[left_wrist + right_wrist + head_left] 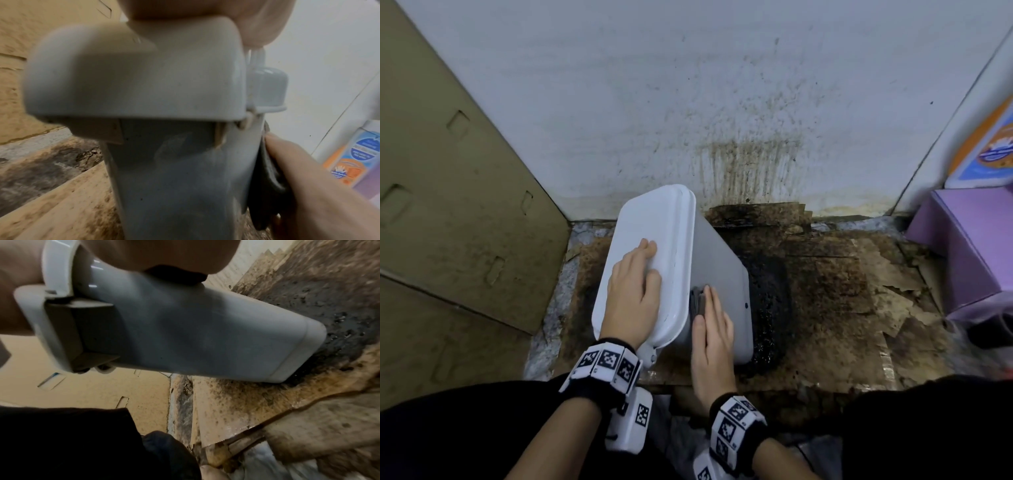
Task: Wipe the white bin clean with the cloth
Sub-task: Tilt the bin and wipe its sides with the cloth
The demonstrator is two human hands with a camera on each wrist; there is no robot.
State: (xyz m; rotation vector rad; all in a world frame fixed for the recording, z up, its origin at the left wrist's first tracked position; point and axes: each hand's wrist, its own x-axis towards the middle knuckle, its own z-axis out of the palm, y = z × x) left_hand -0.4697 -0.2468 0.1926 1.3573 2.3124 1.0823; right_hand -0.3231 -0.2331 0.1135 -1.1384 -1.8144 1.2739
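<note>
- I see the white bin tilted toward the person, its base on soiled cardboard covering the floor, close to a stained wall.
- The bin's lid is closed, with its hinge end nearest the person.
- My left hand lies flat on the lid, fingers straight, thumb beside the lid's right edge; it presses rather than clasps.
- My right hand presses the cloth, dark grey and folded, against the bin's side wall just below the lid rim. The fingers are extended over it, not curled.
- In the left wrist view, the cloth sits between the right hand and the bin wall.
- A cardboard box stands at left, a purple box at right.
</note>
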